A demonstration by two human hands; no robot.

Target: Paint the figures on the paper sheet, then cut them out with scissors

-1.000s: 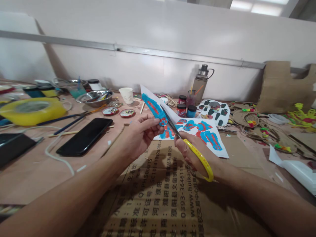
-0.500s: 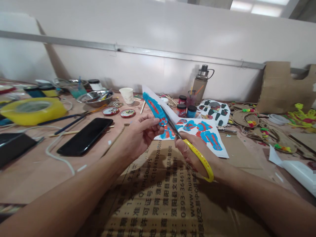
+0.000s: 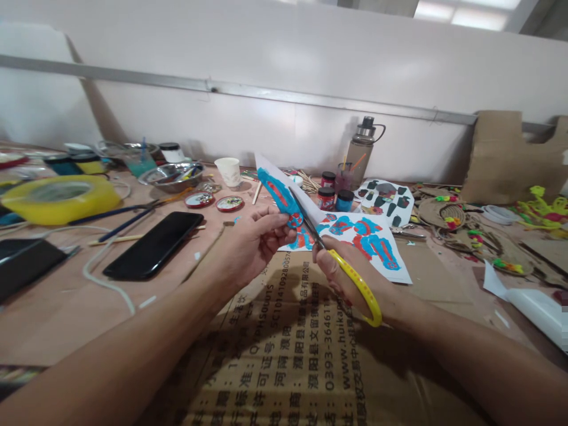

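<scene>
Between thumb and fingers, my left hand [image 3: 261, 236] pinches a strip of white paper painted blue and red [image 3: 280, 198], which slants up and away. My right hand [image 3: 344, 269] is wrapped round the yellow handles of a pair of scissors [image 3: 355, 281]. Their dark blades lie along the right side of the painted shape, against the paper. Behind both hands, a white sheet with more blue and red painted shapes [image 3: 368, 236] rests partly on cardboard [image 3: 266, 355] printed with dark characters. My hands hide some of that sheet.
To the left lie a black phone [image 3: 155, 245], a white cable [image 3: 89, 266] and a yellow tape roll [image 3: 62, 198]. Paint jars [image 3: 326, 198], a paper cup [image 3: 228, 171] and a bottle [image 3: 361, 154] stand along the back. Cardboard pieces with coloured bits [image 3: 444, 213] cover the right.
The scissors and my right hand have shifted very slightly left. My left hand keeps its pinch on the painted paper, nearly unmoved.
</scene>
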